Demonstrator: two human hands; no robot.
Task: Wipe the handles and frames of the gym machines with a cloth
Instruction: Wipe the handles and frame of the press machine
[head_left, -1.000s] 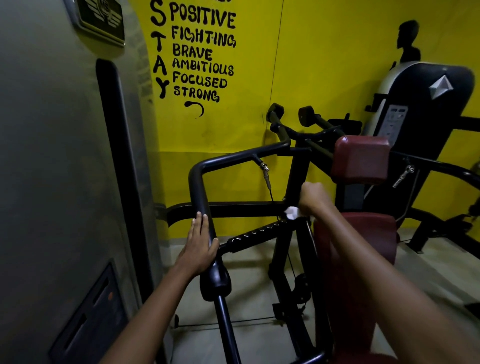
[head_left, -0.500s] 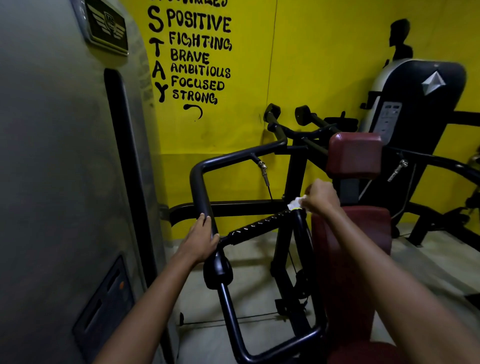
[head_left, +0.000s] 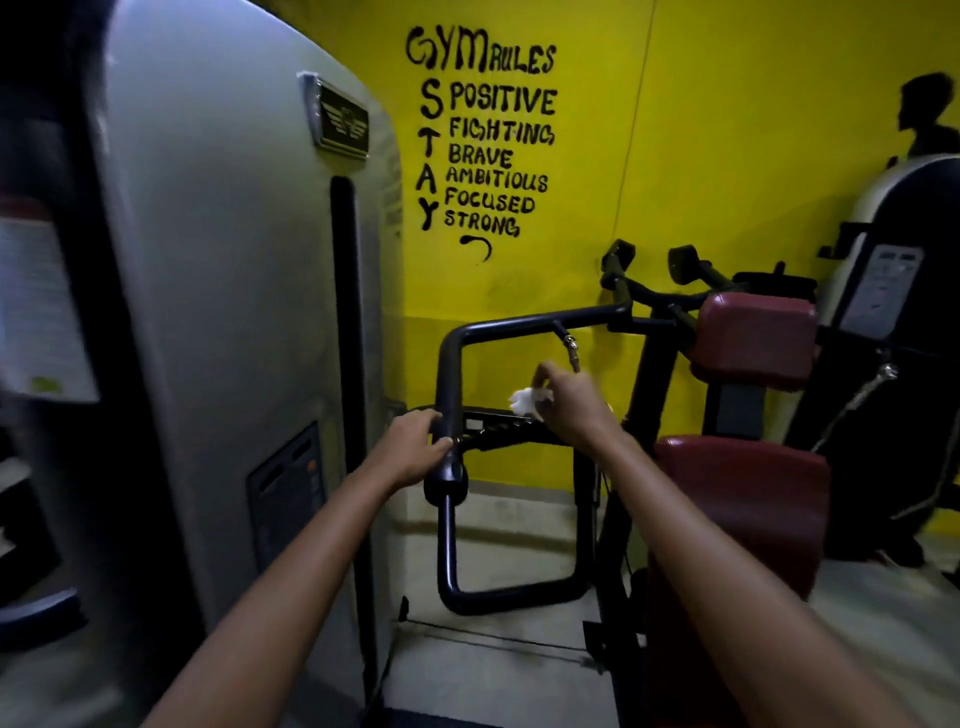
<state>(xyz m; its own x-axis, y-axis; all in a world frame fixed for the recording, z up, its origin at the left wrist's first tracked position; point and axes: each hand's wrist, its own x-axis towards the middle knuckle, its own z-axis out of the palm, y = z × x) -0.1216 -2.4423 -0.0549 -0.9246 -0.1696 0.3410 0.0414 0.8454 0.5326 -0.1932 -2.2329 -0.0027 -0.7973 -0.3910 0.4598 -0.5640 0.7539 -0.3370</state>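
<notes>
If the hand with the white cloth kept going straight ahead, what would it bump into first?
Probably the black perforated bar just below and in front of the right hand holding the white cloth. Past that is the yellow wall, though depth is hard to judge.

Both bare forearms reach forward from the near edge, roughly parallel, the left one entering from the lower left and the right one from the lower right. The left hand (head_left: 415, 446) sits palm down with its fingers curled to the right and the thumb below, closed in a grasp. The right hand (head_left: 569, 402) is farther and slightly higher, its back turned toward the camera and its wrist bent a little downward. Its fingers are bunched and pinched together at the far left of the hand. The two hands are near each other but apart.
</notes>
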